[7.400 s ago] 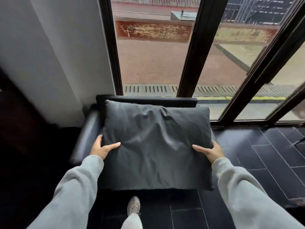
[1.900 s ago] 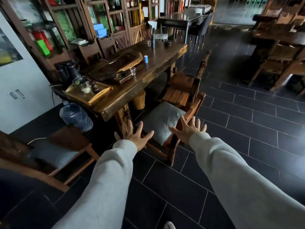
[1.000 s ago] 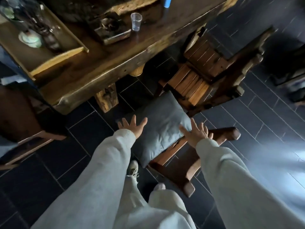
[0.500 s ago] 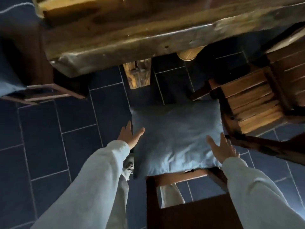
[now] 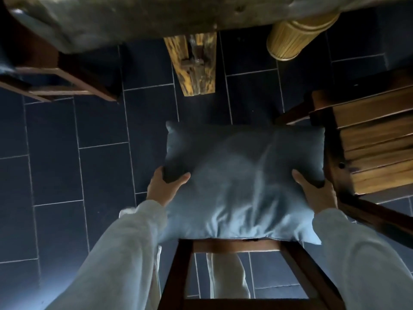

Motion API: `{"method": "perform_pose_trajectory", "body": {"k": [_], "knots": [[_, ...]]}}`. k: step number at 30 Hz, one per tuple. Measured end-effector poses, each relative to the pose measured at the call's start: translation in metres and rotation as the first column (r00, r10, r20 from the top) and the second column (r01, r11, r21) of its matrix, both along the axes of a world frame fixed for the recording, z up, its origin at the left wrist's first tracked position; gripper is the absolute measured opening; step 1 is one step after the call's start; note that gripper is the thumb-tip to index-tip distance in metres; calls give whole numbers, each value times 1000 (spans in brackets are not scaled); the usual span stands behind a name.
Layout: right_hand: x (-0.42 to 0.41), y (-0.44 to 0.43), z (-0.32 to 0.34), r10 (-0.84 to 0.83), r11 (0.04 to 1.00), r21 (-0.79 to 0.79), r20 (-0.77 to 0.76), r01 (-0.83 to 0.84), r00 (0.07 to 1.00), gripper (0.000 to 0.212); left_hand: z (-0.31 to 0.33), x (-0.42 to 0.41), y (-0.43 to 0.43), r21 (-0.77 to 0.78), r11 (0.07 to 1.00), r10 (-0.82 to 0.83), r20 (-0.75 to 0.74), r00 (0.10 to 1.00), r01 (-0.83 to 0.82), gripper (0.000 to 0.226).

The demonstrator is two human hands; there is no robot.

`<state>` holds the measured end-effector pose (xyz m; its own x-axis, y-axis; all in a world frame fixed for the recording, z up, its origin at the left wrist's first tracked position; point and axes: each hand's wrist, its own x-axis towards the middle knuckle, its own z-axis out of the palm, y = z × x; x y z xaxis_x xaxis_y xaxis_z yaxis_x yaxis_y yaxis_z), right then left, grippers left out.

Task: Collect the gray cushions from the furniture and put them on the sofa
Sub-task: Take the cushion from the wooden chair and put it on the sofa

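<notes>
A gray cushion (image 5: 243,175) lies on the seat of a wooden chair (image 5: 237,246), seen from straight above. My left hand (image 5: 164,187) grips the cushion's left edge, thumb on top and fingers under it. My right hand (image 5: 316,192) holds the right edge the same way. The cushion's near edge is bunched up against the chair's back rail. The sofa is not in view.
A heavy wooden table (image 5: 156,16) overhangs the top of the view, with its leg (image 5: 193,66) just beyond the cushion. A bamboo bin (image 5: 297,34) stands under the table. A second wooden chair (image 5: 371,139) is close on the right, another chair (image 5: 55,83) at the left. Dark tiled floor (image 5: 78,175) around.
My hands were open beside the cushion half a second ago; now both have closed on its left and right edges. The view has moved in closer over the chair.
</notes>
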<state>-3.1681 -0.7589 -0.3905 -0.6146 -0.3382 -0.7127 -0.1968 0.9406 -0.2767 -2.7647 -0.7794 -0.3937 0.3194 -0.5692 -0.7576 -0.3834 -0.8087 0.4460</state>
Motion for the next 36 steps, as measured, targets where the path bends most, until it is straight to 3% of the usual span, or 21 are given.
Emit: {"method": "perform_pose_trajectory", "body": {"k": [6, 11, 17, 21, 24, 30, 36], "knots": [[47, -32, 46, 46, 996, -73, -2, -46, 999, 109, 44, 39, -2, -49, 990, 126, -57, 990, -129, 79], [144, -69, 96, 156, 972, -180, 28, -148, 987, 111, 92, 134, 11, -137, 941, 299, -89, 950, -309, 56], [314, -89, 172, 369, 887, -306, 24, -344, 929, 109, 163, 291, 61, -275, 854, 440, -71, 895, -441, 37], [435, -79, 221, 480, 814, -371, -1, -446, 877, 104, 205, 399, 117, -287, 794, 536, -85, 840, -536, 47], [526, -59, 264, 514, 786, -419, 36, -454, 857, 107, 249, 479, 165, -315, 739, 601, -89, 794, -595, 42], [716, -23, 358, 730, 599, -563, 93, -569, 677, 99, 362, 625, 271, -470, 541, 771, -54, 635, -697, 43], [915, 12, 462, 925, 289, -741, 52, -606, 377, 101, 455, 734, 399, -663, 281, 919, -23, 394, -694, 43]]}}
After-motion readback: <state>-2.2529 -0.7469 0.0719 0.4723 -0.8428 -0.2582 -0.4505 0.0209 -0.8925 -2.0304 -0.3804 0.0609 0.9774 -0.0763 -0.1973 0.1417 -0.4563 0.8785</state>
